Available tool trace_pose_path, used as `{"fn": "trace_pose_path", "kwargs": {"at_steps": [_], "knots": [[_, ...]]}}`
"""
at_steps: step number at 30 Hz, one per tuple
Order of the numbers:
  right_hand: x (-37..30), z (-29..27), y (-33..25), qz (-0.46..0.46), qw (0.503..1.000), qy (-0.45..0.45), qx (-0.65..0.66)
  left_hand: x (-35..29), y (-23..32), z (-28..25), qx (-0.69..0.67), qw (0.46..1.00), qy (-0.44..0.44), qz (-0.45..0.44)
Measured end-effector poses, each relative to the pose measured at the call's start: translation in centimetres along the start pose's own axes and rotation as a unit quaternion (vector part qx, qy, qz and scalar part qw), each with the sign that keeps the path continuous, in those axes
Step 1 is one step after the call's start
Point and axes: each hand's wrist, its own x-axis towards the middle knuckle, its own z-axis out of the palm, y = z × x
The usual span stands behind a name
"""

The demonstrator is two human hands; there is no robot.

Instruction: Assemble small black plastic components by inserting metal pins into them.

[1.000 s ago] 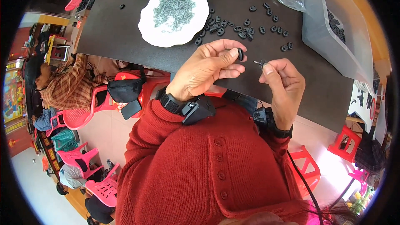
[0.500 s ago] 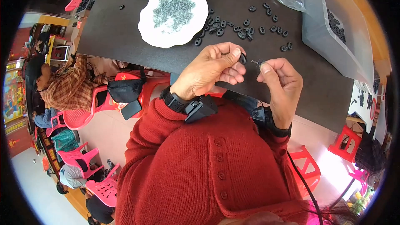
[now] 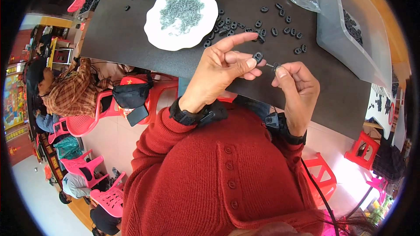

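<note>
Left hand (image 3: 221,67), index extended, grip pinched on black two-holed piece (image 3: 258,57); right hand (image 3: 298,89), curled, grip clamped on spring-tipped part (image 3: 275,66).

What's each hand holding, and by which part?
Left hand: black oval piece, by its lower edge. Right hand: small black part, by the end away from its spring.

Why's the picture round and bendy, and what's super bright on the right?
Head view: the fisheye lens leaves dark corners and bends the tub; head view, right: strong light whites out some floor; head view, middle: left hand and right hand look fairly clear.
</note>
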Motion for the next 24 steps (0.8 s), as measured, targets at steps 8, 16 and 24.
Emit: {"fn": "trace_pose_path", "kwargs": {"at_steps": [8,16,24], "knots": [[-0.1,0.2,-0.1,-0.005,1.0,0.0,0.006,-0.8,0.5,0.2,0.005,1.0,-0.014,-0.016],[-0.1,0.4,-0.5,-0.001,1.0,0.0,-0.004,-0.7,-0.2,-0.2,-0.015,0.999,-0.023,-0.017],[0.2,0.1,-0.1,-0.003,1.0,-0.011,-0.005,-0.6,-0.7,-0.2,-0.035,0.999,-0.024,-0.031]]}}
